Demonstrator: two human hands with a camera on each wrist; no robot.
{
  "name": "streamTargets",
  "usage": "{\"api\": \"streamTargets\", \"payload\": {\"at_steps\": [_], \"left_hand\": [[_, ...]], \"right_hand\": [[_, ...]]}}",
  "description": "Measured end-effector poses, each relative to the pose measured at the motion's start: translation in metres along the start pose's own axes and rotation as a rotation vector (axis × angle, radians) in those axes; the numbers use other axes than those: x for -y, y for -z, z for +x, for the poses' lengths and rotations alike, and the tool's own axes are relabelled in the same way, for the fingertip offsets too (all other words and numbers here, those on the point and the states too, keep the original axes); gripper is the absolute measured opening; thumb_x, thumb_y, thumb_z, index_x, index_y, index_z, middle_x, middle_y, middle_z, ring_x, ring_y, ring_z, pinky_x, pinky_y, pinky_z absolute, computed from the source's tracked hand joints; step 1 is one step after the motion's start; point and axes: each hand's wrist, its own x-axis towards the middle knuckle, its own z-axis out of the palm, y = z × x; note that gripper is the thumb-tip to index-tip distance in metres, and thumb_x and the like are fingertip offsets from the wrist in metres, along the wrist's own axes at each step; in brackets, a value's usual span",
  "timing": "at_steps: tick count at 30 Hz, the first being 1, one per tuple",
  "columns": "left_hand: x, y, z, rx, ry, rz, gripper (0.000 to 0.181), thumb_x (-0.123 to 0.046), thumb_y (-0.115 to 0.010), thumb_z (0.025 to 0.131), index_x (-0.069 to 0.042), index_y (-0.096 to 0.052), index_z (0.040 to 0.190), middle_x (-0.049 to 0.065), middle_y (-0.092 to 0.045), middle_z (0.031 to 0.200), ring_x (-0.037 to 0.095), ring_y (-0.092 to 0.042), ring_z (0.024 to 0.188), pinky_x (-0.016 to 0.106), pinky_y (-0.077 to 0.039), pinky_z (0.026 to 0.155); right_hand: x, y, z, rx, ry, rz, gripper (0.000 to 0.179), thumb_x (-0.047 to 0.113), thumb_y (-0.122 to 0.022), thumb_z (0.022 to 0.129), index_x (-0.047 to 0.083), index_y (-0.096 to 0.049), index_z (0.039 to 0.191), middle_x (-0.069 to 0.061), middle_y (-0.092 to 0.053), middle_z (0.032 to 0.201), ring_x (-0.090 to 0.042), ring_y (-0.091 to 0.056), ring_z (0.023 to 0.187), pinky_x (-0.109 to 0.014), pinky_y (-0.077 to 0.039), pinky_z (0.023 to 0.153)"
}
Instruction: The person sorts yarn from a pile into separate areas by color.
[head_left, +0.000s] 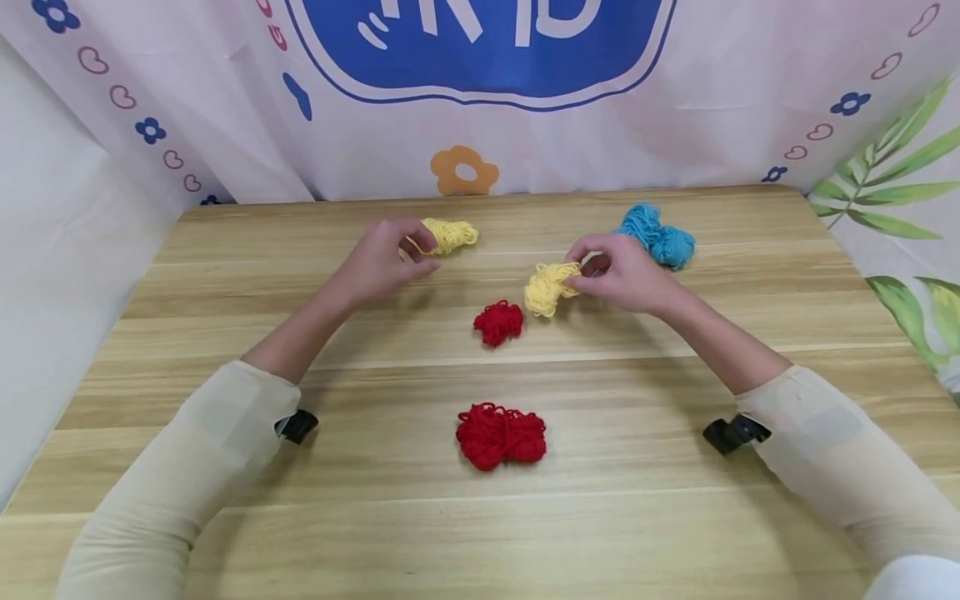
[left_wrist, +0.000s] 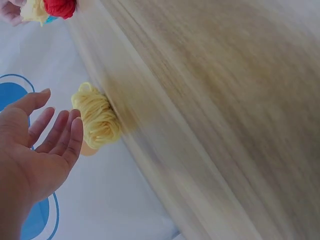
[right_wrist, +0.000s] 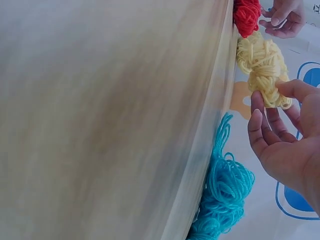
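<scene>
A pale yellow yarn bundle (head_left: 545,291) is pinched at its right end between the thumb and fingers of my right hand (head_left: 619,273); the right wrist view shows the same yellow bundle (right_wrist: 263,67) at the fingertips. My left hand (head_left: 381,260) is beside a second yellow yarn bundle (head_left: 452,236) near the table's back edge. In the left wrist view, the left hand (left_wrist: 42,150) has loosely bent, spread fingers with nothing held, and that yellow bundle (left_wrist: 97,117) lies just beyond them. Whether the fingertips touch it I cannot tell.
A small red yarn bundle (head_left: 498,323) lies mid-table, left of the held yarn. Nearer the front is a larger red bundle (head_left: 502,437). Behind my right hand sits a blue yarn bundle (head_left: 670,244). A printed cloth (head_left: 570,150) hangs behind the wooden table (head_left: 360,517).
</scene>
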Motion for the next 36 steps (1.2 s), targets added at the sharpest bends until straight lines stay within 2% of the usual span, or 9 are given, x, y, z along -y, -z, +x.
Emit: {"api": "streamTargets", "payload": {"at_steps": [5,14,22,31,36], "left_hand": [[-0.003,-0.002,-0.001,0.005,0.000,-0.006,0.023,-0.003,-0.078,0.090,0.008,-0.069,0.108,0.023,-0.070,0.109,0.032,-0.070,0.096,0.040,-0.058,0.082],[-0.007,-0.006,0.000,0.048,0.005,-0.021,0.024,-0.001,-0.077,0.090,0.009,-0.068,0.110,0.025,-0.067,0.113,0.033,-0.069,0.098,0.038,-0.058,0.081],[-0.011,-0.008,0.000,0.079,0.007,-0.034,0.027,-0.002,-0.078,0.090,0.010,-0.069,0.112,0.025,-0.068,0.115,0.032,-0.070,0.098,0.038,-0.058,0.084],[-0.014,-0.010,-0.002,0.131,-0.008,-0.065,0.023,-0.002,-0.076,0.091,0.009,-0.069,0.111,0.024,-0.069,0.114,0.032,-0.070,0.098,0.029,-0.056,0.078],[-0.017,-0.012,-0.003,0.142,-0.021,-0.070,0.024,-0.003,-0.078,0.091,0.008,-0.069,0.111,0.023,-0.069,0.114,0.030,-0.069,0.096,0.028,-0.056,0.075]], "right_hand": [[0.002,-0.002,0.005,-0.003,-0.019,0.006,0.013,0.007,-0.074,0.095,-0.002,-0.068,0.102,-0.018,-0.069,0.108,-0.028,-0.070,0.089,-0.019,-0.052,0.070],[0.001,-0.005,0.011,-0.027,-0.021,0.045,0.010,0.003,-0.073,0.095,-0.004,-0.067,0.101,-0.018,-0.068,0.104,-0.026,-0.067,0.087,-0.020,-0.052,0.068],[0.003,-0.009,0.016,-0.074,-0.016,0.060,0.011,-0.001,-0.074,0.093,-0.003,-0.067,0.102,-0.016,-0.068,0.103,-0.027,-0.066,0.089,-0.020,-0.052,0.069],[0.008,-0.011,0.024,-0.095,-0.029,0.084,0.012,-0.001,-0.074,0.093,-0.003,-0.066,0.102,-0.017,-0.066,0.106,-0.028,-0.065,0.093,-0.018,-0.052,0.073],[0.009,-0.012,0.028,-0.105,-0.034,0.096,0.012,-0.001,-0.074,0.093,-0.003,-0.067,0.102,-0.016,-0.066,0.107,-0.028,-0.065,0.093,-0.019,-0.053,0.071]]}}
